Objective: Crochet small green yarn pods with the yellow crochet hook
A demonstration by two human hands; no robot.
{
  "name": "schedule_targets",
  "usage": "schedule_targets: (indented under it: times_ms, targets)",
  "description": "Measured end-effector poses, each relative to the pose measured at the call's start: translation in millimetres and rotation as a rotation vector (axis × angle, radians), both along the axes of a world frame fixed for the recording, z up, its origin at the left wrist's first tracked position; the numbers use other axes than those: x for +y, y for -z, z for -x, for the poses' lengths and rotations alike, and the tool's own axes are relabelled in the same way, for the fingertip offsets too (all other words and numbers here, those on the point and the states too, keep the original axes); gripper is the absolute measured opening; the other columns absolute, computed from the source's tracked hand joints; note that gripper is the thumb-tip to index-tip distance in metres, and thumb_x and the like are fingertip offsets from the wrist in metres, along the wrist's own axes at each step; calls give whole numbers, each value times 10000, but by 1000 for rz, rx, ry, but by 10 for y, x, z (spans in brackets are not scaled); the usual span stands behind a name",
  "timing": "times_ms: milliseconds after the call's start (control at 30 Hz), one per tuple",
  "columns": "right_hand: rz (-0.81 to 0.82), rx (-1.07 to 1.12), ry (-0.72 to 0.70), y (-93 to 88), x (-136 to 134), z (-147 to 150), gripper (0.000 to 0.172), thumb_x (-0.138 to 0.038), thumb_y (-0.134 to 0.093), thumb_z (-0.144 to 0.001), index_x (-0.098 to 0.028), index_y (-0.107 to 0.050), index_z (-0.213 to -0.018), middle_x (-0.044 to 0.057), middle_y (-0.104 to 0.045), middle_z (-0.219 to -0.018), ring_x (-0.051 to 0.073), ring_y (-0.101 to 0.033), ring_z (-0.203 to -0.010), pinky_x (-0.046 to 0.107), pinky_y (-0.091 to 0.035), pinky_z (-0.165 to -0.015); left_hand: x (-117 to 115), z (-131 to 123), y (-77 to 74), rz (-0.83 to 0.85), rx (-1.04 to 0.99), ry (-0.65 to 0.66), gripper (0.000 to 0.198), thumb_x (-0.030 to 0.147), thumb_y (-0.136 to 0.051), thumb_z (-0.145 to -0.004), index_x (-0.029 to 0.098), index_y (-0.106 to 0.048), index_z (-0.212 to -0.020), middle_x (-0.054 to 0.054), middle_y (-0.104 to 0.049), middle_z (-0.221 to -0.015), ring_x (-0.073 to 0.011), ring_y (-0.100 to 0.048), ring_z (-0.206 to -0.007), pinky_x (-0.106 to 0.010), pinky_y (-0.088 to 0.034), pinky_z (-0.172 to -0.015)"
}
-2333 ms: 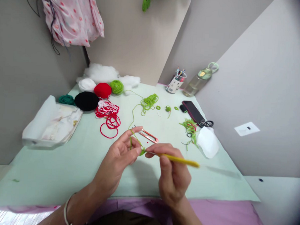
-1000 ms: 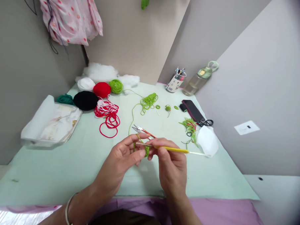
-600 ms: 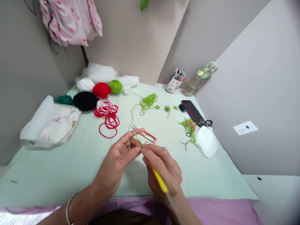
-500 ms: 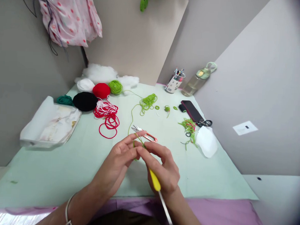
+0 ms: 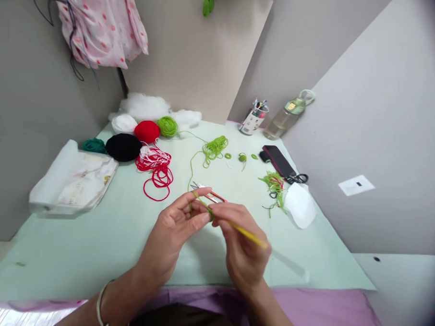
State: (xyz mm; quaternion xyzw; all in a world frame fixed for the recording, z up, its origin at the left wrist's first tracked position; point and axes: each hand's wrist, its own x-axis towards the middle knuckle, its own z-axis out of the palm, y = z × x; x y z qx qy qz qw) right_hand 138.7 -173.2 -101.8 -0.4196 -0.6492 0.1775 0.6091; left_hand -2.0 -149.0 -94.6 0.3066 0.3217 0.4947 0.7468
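Observation:
My left hand point(image 5: 180, 224) pinches a small piece of green crochet work point(image 5: 211, 214) between thumb and fingers. Green yarn point(image 5: 191, 174) runs over its raised index finger and back to a loose heap. In my right hand point(image 5: 244, 246) is a crochet hook point(image 5: 248, 235) with a yellow grip, its shaft end blurred by motion. The hook's tip meets the green work at the fingertips, partly hidden by them. Just beyond my hands lie orange-handled thread snips point(image 5: 216, 197), partly covered by my left fingers.
At the back left sit a red yarn ball point(image 5: 147, 131), a black yarn ball point(image 5: 123, 147) and a green yarn ball point(image 5: 167, 126). Small green crocheted pieces point(image 5: 242, 157) lie mid-table. To the right are yarn scraps point(image 5: 274, 182), a phone point(image 5: 278, 161) and a bottle point(image 5: 286, 119).
The hook has swung from pointing down toward me to lying out to the right. My right hand has turned and shifted slightly right; my left hand stays nearly in place.

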Motion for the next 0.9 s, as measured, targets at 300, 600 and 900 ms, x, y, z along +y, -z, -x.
schedule_targets:
  times_ms: [300,600,900]
  targets:
    - [142,350,-45,-26,-7,-81,226,-223,-595,-1072,-277,-813,-1103,33,-792,-952,151,-739,-740,307,-638,-699,96,54,-23,194,-145,58,324,272,-885,-808,189,-850,-1119,-33,-735,-1099,-120,-616,-835,-282,-510,-884]
    - [242,424,-189,-34,55,-80,178,-293,-636,-1061,-254,-809,-1061,43,-811,-982,137,-723,-747,280,-617,-698,7,61,-9,-19,32,86,319,287,-811,-889,280,-806,-1208,-8,-679,-929,-199,-588,-988,-373,-401,-1019]
    - [-182,-328,23,38,-99,-68,311,-100,-565,-1041,-212,-688,-1303,119,-809,-1132,220,-780,-1006,341,-666,-804,17,71,54,-51,115,-39,377,265,-793,-913,272,-759,-1289,0,-615,-937,-170,-545,-921,-314,-431,-899]
